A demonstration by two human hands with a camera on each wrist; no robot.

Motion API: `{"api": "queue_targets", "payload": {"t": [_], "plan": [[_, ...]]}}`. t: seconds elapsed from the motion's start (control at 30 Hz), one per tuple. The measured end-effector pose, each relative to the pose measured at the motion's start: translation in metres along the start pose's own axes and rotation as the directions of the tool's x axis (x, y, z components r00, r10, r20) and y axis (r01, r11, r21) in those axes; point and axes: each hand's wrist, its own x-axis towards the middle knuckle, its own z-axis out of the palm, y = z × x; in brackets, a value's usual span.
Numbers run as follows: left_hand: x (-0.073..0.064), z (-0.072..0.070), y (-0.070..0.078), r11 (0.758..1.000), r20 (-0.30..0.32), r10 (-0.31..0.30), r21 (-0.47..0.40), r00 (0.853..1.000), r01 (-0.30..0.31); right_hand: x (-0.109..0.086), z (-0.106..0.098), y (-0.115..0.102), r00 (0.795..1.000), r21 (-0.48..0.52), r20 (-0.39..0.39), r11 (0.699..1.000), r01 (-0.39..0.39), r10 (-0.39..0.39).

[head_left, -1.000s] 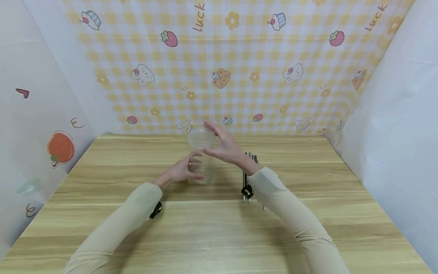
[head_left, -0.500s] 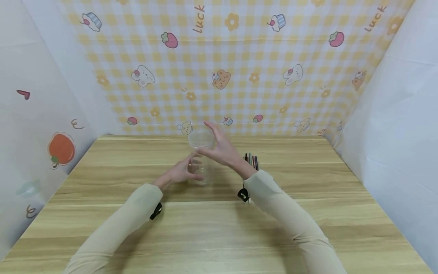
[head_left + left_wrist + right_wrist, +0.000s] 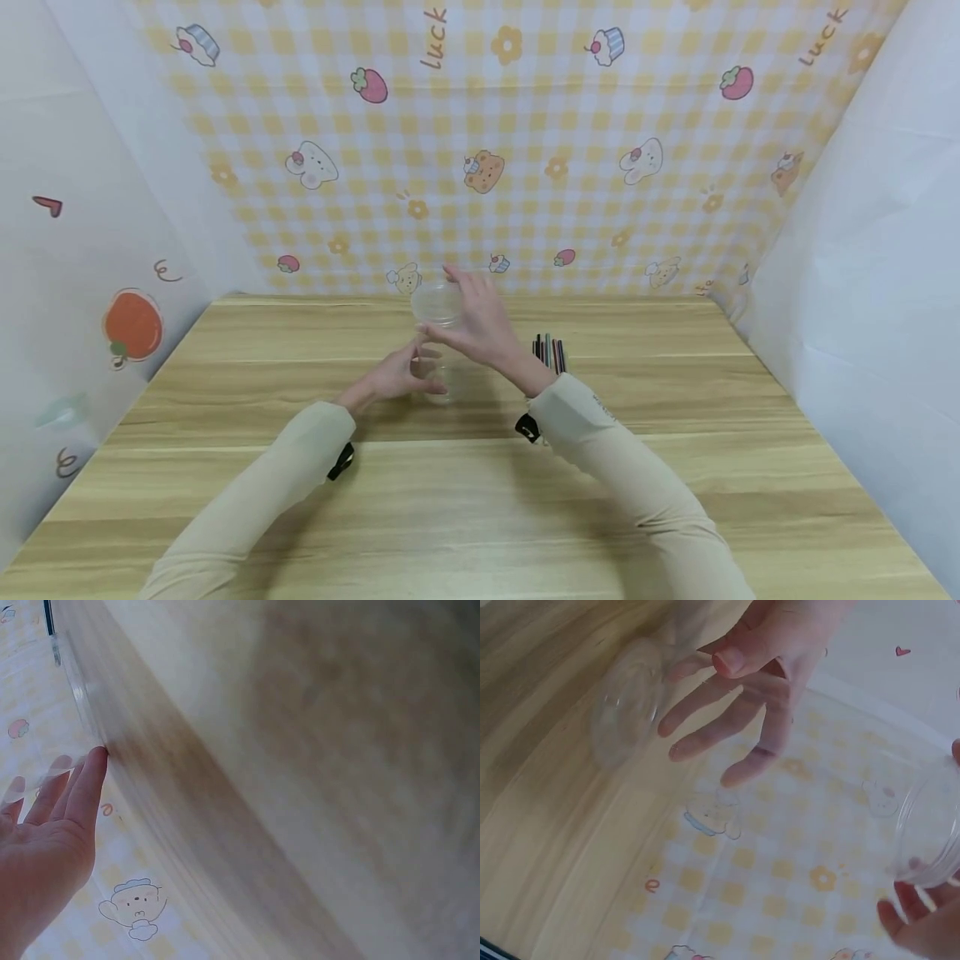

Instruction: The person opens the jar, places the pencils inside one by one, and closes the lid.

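A tall, clear plastic jar stands upright near the middle of the wooden table, with a round clear lid at its top. My left hand holds the jar's body from the left, thumb in front and fingers behind, seen through the clear wall. At the top, my right hand grips the lid from the right, thumb at the near side and fingers at the far side. In the right wrist view, the jar's round base lies left of the left hand, and the lid at the right.
Several pencils or pens lie on the table to the right, partly behind the right sleeve. Small black objects show beside both cuffs. A yellow checked cloth hangs behind the table, with white sheets at both sides.
My right hand has turned round the lid, its thumb moving left along the near rim and its wrist shifting slightly left and nearer. My left hand and the jar's body stay in place.
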Motion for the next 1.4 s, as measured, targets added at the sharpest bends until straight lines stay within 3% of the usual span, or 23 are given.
{"api": "queue_targets", "payload": {"t": [0.07,0.17,0.27,0.33,0.5,0.67,0.77,0.9,1.07,1.23,1.3,1.4], "plan": [[0.003,0.001,-0.008,1.0,-0.009,0.009,0.01,1.0,-0.009,0.0,-0.001,0.005,1.0,0.12,0.027,0.993,0.011,-0.014],[0.005,0.001,-0.012,1.0,-0.01,0.013,0.018,1.0,-0.013,-0.001,-0.003,0.011,0.997,0.291,0.073,0.957,-0.001,-0.021],[0.005,0.001,-0.013,0.999,-0.012,0.023,0.027,1.0,-0.022,-0.002,-0.005,0.012,0.992,0.347,0.124,0.937,-0.049,0.007],[0.005,0.001,-0.013,0.999,-0.016,0.02,0.035,1.0,-0.019,-0.001,-0.005,0.01,0.988,0.303,0.147,0.949,-0.083,0.04],[0.005,0.001,-0.013,0.999,-0.019,-0.013,0.053,1.0,0.014,0.002,-0.003,0.0,0.986,0.054,0.139,0.993,-0.101,0.093],[0.005,0.002,-0.013,0.999,-0.013,-0.027,0.031,1.0,0.028,0.004,-0.002,-0.009,0.995,-0.149,0.077,0.988,-0.05,0.062],[0.006,0.002,-0.014,0.999,-0.009,-0.017,0.03,1.0,0.017,0.006,-0.002,-0.01,0.998,-0.199,0.059,0.98,-0.02,0.033],[0.007,0.001,-0.014,0.999,-0.014,-0.004,0.045,1.0,0.005,0.007,-0.002,-0.007,0.997,-0.159,0.076,0.987,0.006,0.007],[0.005,0.001,-0.013,0.999,-0.019,0.004,0.036,1.0,-0.003,0.009,-0.003,0.002,0.993,-0.002,0.116,0.999,0.032,-0.031],[0.002,0.001,-0.007,0.999,-0.007,0.032,0.003,0.999,-0.032,0.009,-0.006,0.007,0.984,0.155,0.17,0.988,0.019,-0.046],[0.0,0.0,0.0,0.999,0.001,0.038,-0.008,0.999,-0.038,0.009,-0.007,0.007,0.981,0.173,0.192,0.985,-0.004,-0.029],[-0.005,-0.001,0.012,1.0,0.01,0.025,-0.014,1.0,-0.025,0.009,-0.008,0.003,0.979,0.119,0.205,0.992,-0.04,0.015]]}}
